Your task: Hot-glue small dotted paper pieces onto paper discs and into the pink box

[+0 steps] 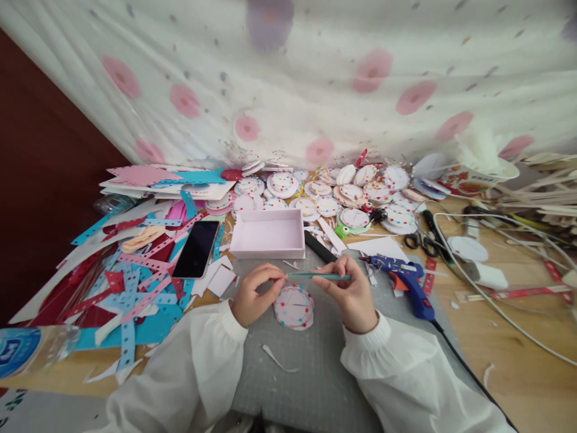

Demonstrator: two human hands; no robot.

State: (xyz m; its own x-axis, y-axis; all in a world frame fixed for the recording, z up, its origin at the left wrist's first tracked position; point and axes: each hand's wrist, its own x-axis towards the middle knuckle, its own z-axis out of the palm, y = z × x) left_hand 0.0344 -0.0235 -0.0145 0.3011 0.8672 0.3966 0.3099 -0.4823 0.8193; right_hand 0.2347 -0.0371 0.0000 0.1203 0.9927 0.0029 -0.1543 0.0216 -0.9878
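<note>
My right hand [350,294] is closed around slim teal tweezers [331,276], held level with the narrow tip toward the left. At that tip, the thumb and forefinger of my left hand [258,293] are pinched together; whatever they hold is too small to make out. Below both hands a round white card disc [294,308], ringed with red and blue beads, lies on the grey cutting mat [315,373]. Just beyond the hands stands an open white box [268,233]. A blue glue gun [406,279] lies to the right of my right hand.
Coloured paper strips [130,300] and a phone [196,249] cover the left side. Several beaded discs [351,195] are heaped along the back. Black scissors [421,242], a white cable [505,322], a paper tub [478,175] and wooden sticks [545,192] are on the right.
</note>
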